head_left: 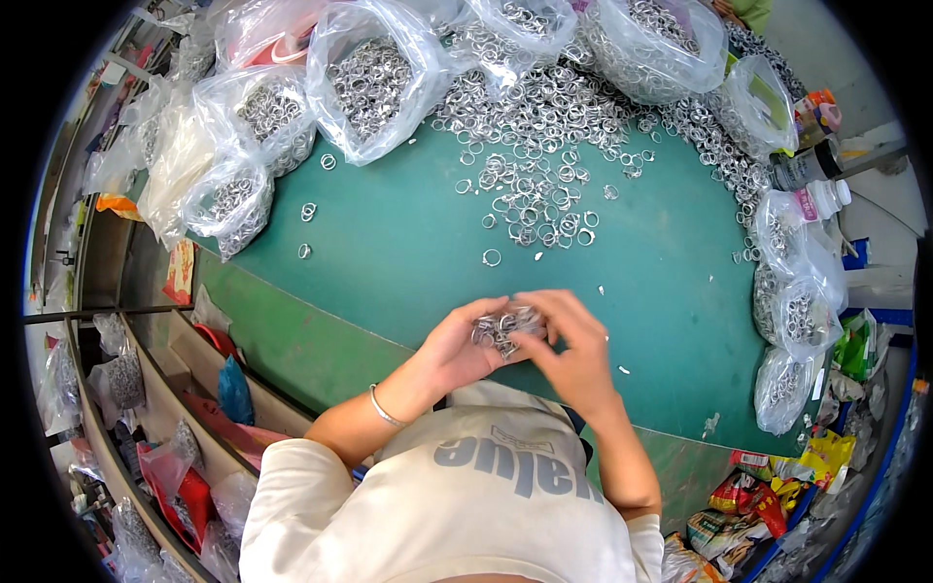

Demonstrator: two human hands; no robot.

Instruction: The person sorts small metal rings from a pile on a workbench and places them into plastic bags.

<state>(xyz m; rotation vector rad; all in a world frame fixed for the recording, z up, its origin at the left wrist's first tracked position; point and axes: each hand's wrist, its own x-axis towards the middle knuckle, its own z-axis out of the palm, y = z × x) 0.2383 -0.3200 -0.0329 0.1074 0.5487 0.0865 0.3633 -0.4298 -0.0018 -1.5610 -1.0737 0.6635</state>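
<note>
My left hand (457, 342) cups a small heap of silver metal rings (502, 326) just above the near edge of the green table (389, 253). My right hand (575, 348) meets it from the right, its fingers pinching into the same heap. A thin bracelet circles my left wrist. Beyond my hands a wide scatter of loose rings (535, 185) lies on the green surface, with single rings strewn closer in.
Clear plastic bags full of rings (367, 83) line the table's far and left sides, and more bags (797, 311) stand along the right edge. Bottles (812, 165) sit at the right rear. Shelves with red and blue bags (194, 457) run at my left.
</note>
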